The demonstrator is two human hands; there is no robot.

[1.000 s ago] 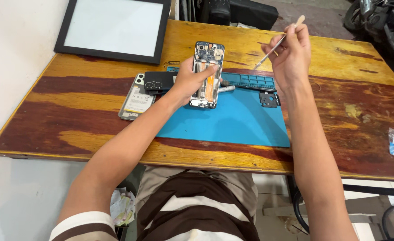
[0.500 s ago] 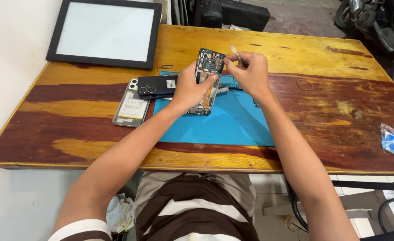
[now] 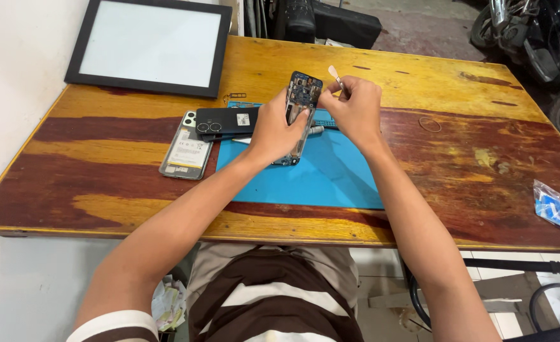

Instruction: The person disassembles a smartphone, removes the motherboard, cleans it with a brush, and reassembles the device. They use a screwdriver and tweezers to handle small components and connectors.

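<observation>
At nine o'clock a phone battery point(image 3: 186, 147) lies beside the black back cover point(image 3: 226, 122) on your wooden table point(image 3: 470, 164). Your left hand point(image 3: 278, 130) is clamped around the opened phone point(image 3: 299, 107), tilted up over the blue mat point(image 3: 330, 174) at centre. At one o'clock of it, your right hand point(image 3: 354, 107) pinches a thin pry tool point(image 3: 335, 75) against its top edge.

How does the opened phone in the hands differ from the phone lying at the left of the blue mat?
The opened phone is held tilted above the blue mat by the left hand, and its inner boards show. The lying phone rests flat on the table, untouched, showing a pale battery and a dark cover partly over it. Both have their backs off.
</observation>
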